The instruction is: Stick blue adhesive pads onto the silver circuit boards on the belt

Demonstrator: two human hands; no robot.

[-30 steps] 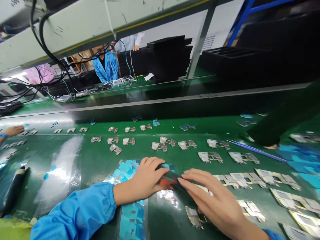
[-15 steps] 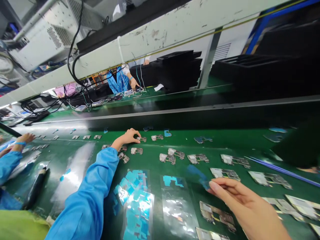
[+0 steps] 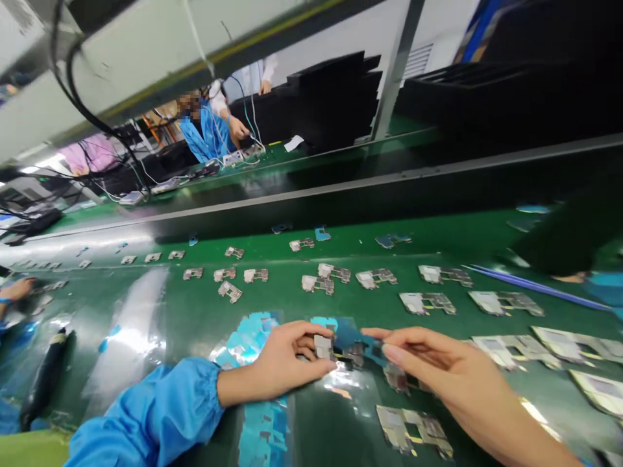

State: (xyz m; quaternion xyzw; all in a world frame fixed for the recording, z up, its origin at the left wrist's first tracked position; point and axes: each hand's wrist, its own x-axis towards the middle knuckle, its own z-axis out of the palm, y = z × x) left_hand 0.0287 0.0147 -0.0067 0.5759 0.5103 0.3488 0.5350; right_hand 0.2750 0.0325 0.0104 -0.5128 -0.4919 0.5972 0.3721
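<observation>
Worktop is stretching green from left to right, boards lying in rows, tweezers resting at right; a person in blue is showing far left. Left hand, reaching from near left, is gripping a small board at near centre, fingers curling round its left end. Right hand is pinching blue film between thumb and fingers at the board's right side.

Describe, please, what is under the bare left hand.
Bright-blue, flat film pieces show on both sides of the left hand; what it covers cannot be seen.
</observation>
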